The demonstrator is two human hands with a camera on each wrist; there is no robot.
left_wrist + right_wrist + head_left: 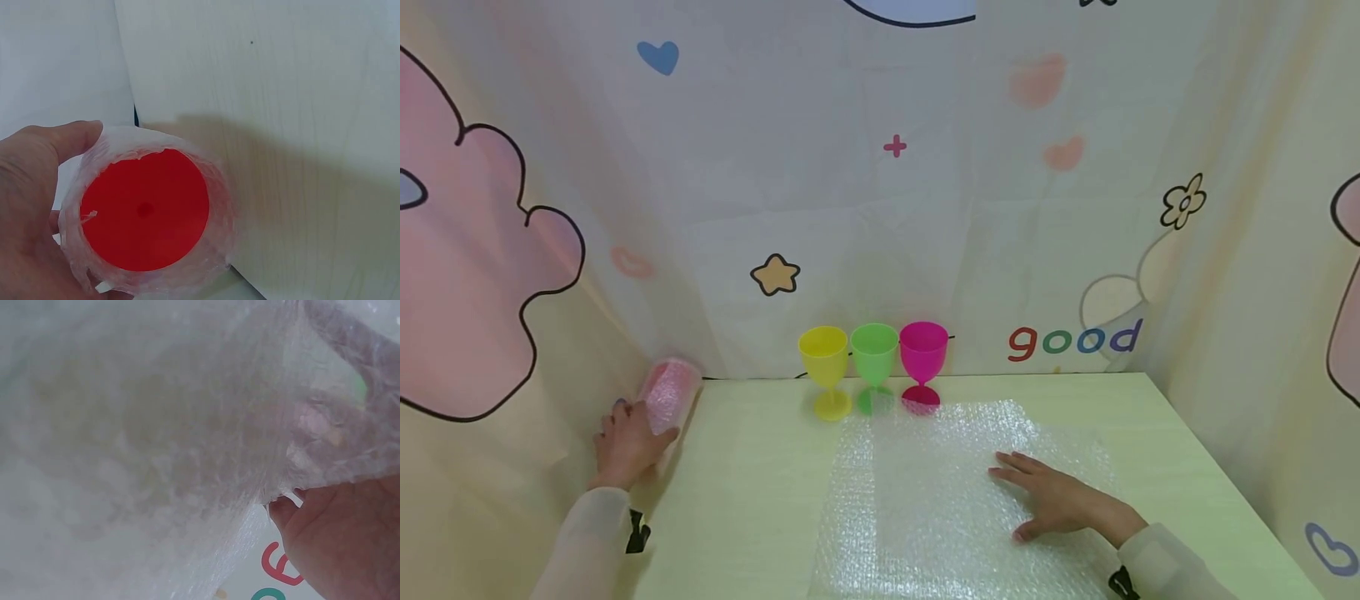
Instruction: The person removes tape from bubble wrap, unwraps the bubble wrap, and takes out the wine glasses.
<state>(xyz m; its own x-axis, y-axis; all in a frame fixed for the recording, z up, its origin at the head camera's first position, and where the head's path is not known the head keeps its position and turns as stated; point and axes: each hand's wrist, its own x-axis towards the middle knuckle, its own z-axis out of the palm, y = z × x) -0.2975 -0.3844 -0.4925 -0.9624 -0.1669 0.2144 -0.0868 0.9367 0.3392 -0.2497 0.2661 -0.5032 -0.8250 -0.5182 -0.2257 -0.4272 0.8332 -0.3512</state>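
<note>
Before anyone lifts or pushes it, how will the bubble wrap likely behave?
The bubble wrap is probably floppy: it looks thin and see-through. It should be light for its spread, given its bubbly texture. Pushed forward, its edge by the cups may crumple.

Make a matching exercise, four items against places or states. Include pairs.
1. yellow cup
2. green cup
3. bundle
4. bubble wrap

A. spread out at the right grip
B. stands right beside the pink cup
C. held in the left grip
D. far left in the row of three, head view

Pairs: 1-D, 2-B, 3-C, 4-A
</note>
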